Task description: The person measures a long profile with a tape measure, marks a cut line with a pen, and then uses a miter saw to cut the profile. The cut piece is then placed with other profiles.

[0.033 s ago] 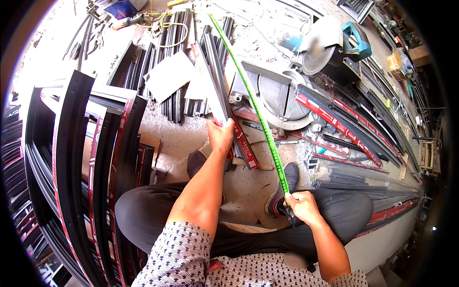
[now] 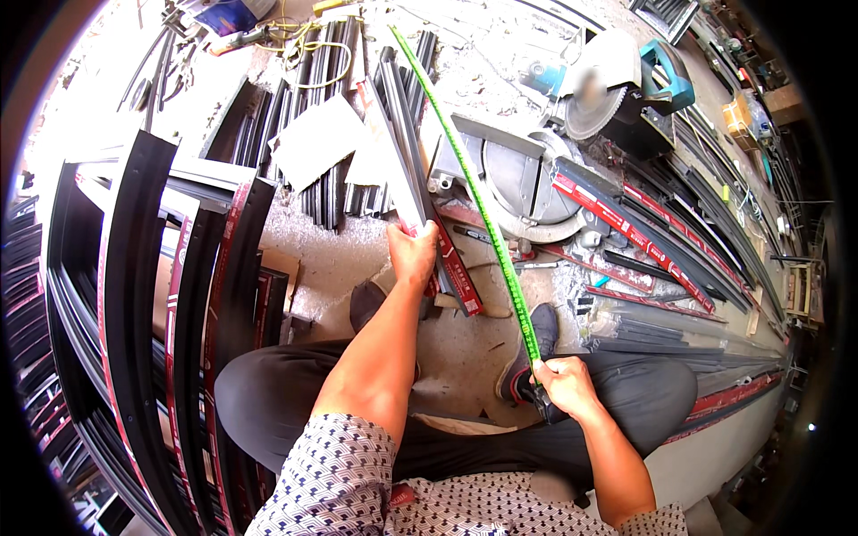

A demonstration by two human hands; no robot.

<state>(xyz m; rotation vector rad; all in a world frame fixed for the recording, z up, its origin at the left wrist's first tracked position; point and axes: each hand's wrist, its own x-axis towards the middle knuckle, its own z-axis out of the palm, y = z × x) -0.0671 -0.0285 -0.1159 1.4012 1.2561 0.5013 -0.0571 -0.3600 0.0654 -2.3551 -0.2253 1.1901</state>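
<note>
My left hand (image 2: 414,255) is closed round a dark metal profile (image 2: 458,279) with red printed film along it. This profile slants up and away from me, its near end pointing down between my knees. In my right hand (image 2: 565,386), by my right knee, is a tape measure (image 2: 543,406) with a dark case, partly covered by my fingers. Its bright green blade (image 2: 483,204) is pulled far out, running up and to the left past the profile, apart from it at my left hand. The blade's far end lies near the top of the view.
A mitre saw with a round blade (image 2: 594,113) and grey base (image 2: 529,183) stands ahead right. Black profiles (image 2: 138,268) rise in a stack at my left. More red-filmed profiles (image 2: 626,234) lie right. White sheets (image 2: 317,143) and a yellow cord (image 2: 308,55) lie ahead.
</note>
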